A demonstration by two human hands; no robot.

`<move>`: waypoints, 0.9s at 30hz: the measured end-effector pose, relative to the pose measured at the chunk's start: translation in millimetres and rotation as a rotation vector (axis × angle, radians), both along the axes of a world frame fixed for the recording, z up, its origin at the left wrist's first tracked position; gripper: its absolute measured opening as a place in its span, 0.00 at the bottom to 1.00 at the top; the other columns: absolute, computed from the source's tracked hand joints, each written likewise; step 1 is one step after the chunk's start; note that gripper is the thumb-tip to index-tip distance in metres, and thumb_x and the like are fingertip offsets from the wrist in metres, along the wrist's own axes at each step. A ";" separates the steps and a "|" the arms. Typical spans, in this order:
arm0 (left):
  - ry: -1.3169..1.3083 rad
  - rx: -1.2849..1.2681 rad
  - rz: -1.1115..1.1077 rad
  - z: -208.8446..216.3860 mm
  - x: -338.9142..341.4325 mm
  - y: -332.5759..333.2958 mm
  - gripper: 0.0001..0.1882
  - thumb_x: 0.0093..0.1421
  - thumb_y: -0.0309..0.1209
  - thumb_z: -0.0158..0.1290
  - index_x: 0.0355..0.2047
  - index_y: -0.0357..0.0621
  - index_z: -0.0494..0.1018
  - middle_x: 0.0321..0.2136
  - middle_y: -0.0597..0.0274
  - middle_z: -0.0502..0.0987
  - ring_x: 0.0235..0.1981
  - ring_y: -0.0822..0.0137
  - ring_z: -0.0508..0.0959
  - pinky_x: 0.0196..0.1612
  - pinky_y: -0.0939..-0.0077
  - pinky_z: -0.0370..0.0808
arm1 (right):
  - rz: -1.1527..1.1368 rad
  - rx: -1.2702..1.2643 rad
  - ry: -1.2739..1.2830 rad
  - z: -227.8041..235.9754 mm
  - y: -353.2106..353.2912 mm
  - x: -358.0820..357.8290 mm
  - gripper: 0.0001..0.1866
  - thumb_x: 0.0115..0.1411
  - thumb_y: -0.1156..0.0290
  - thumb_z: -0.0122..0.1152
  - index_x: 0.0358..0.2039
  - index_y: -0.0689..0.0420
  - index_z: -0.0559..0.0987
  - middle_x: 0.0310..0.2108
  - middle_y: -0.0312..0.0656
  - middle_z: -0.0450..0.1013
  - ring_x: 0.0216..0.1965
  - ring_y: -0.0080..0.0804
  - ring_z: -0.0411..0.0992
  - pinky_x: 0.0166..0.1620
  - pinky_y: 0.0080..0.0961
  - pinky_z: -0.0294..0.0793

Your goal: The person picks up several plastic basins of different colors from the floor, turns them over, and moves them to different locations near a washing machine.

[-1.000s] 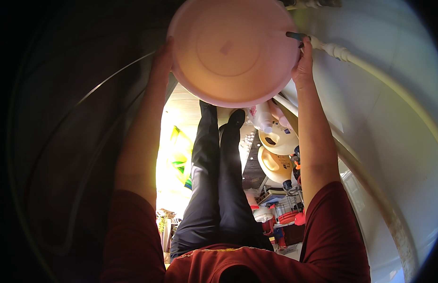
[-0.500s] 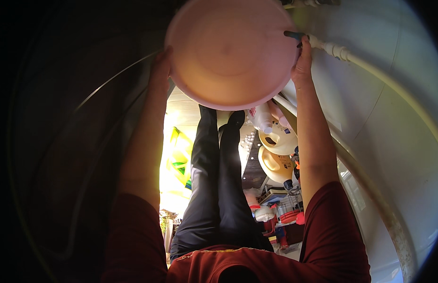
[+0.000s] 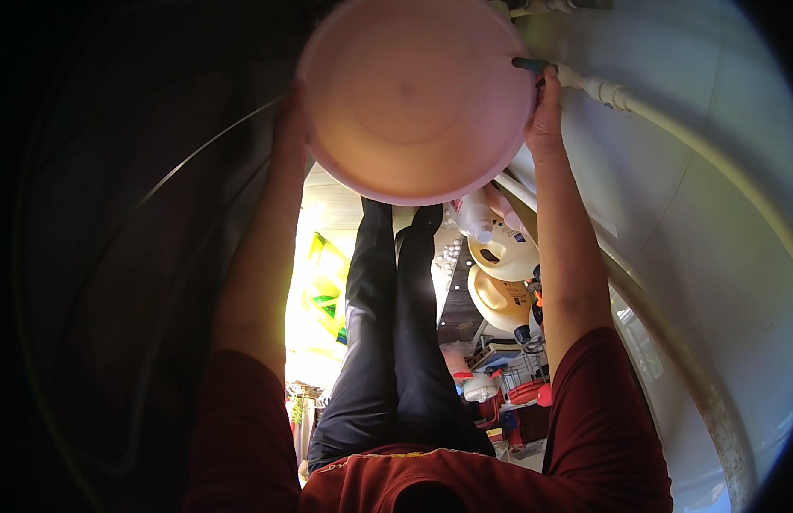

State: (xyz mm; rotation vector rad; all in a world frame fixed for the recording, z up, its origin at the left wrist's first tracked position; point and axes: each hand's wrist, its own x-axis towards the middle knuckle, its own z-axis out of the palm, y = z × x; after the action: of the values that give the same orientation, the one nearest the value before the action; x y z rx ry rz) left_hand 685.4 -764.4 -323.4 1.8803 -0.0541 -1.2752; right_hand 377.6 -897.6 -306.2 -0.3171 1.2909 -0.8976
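At upper centre, a large round pale-pink plastic basin [image 3: 414, 111] is held by its rim: the right hand [image 3: 545, 115] is curled round the edge; the left hand [image 3: 290, 124] is clasped there, fingers shadowed. The basin has been shifted slightly down and leftward, the grip apparently secure. Beyond, at centre right, yellowish plastic jugs [image 3: 501, 299] are seen.

A white bottle [image 3: 472, 214] sits near two yellowish jugs [image 3: 501, 301].

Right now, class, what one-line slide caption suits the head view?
Left hand and right hand hold a round pink basin at opposite sides; two pale jugs show below.
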 end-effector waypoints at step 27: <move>-0.048 0.151 -0.064 -5.1 -3.8 7.0 0.26 0.54 0.51 0.43 0.36 0.39 0.70 0.29 0.63 0.74 0.31 0.73 0.71 0.34 0.80 0.66 | 0.045 0.032 0.107 10.2 -1.8 0.8 0.19 0.45 0.46 0.57 0.27 0.48 0.69 0.28 0.30 0.65 0.34 0.21 0.63 0.41 0.21 0.62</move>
State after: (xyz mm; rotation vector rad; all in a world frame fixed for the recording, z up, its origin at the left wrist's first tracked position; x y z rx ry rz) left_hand 681.6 -757.4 -328.5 2.0526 -0.0453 -1.3090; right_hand 378.4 -899.5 -296.0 -0.3721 1.3903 -0.8298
